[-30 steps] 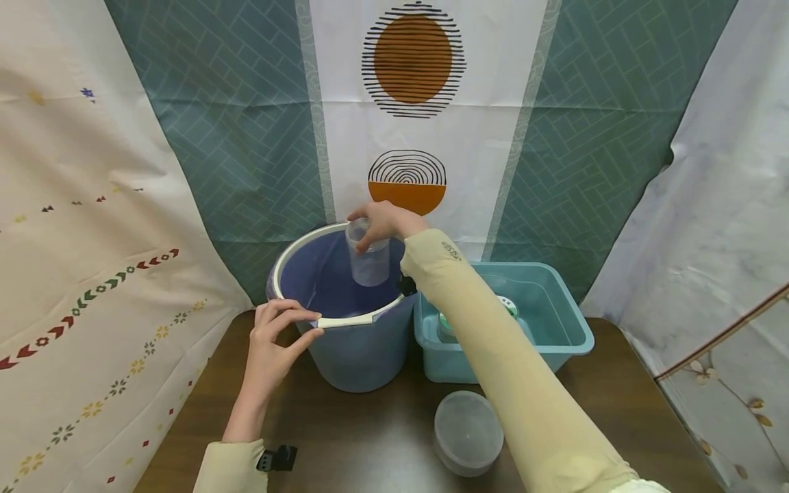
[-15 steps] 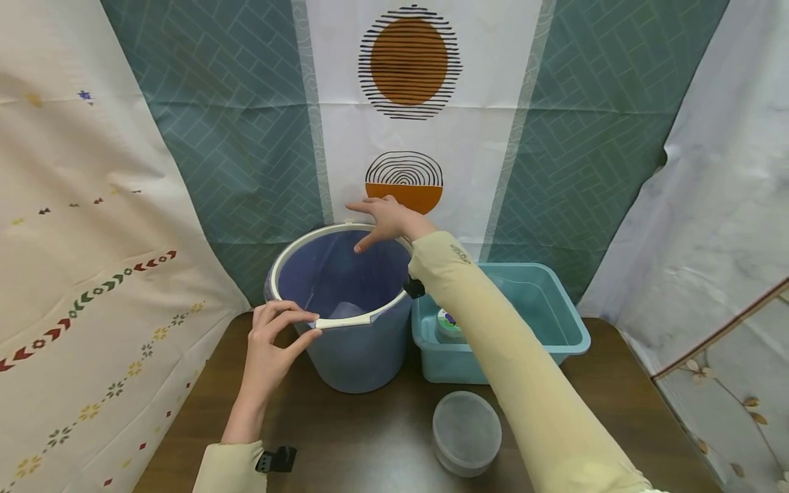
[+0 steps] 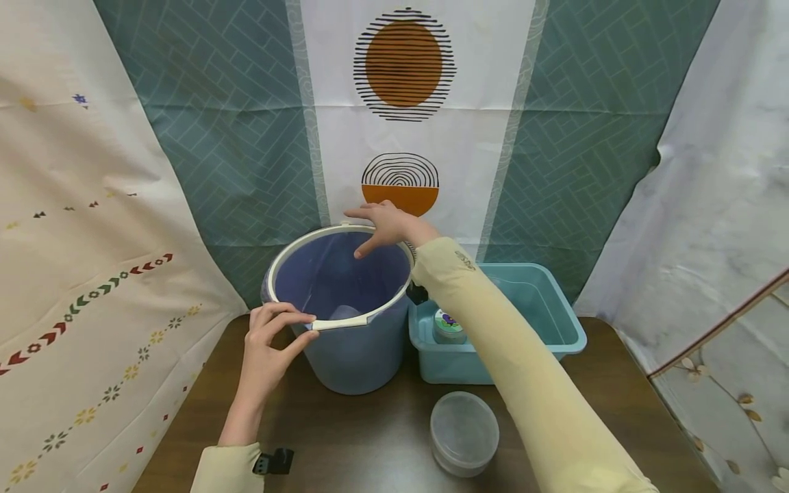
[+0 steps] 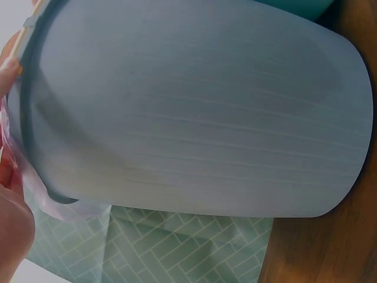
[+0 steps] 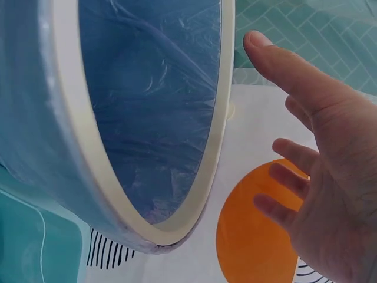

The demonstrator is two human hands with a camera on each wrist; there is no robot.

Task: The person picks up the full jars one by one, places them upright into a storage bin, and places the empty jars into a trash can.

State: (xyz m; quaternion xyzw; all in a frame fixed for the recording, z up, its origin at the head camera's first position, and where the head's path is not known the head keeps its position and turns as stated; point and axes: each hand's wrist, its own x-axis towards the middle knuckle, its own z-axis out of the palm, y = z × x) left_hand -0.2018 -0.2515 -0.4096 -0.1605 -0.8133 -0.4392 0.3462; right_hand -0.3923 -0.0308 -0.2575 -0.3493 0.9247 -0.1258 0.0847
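A blue-grey trash bin (image 3: 354,359) with a cream rim and a thin plastic liner (image 5: 153,88) stands at the back of the table. With thumb and fingertips, my left hand (image 3: 266,342) pinches the near left of its rim; the left wrist view shows mostly the bin's outer wall. Over the bin's far right side, my right hand (image 3: 392,226) hovers with fingers spread, holding nothing. Down inside the bin lies a clear plastic container (image 3: 345,312), mostly hidden by the near rim.
Right of the bin is a teal basin (image 3: 548,308) holding a small jar (image 3: 448,329) with a green-and-white lid. A translucent round container (image 3: 464,431) with a lid stands on the brown table (image 3: 345,445). Patterned cloths (image 3: 246,137) hang behind and at both sides.
My right hand has let go of the clear plastic container, which dropped into the bin. Its fingers spread and stayed above the opening. My left hand kept its hold on the rim.
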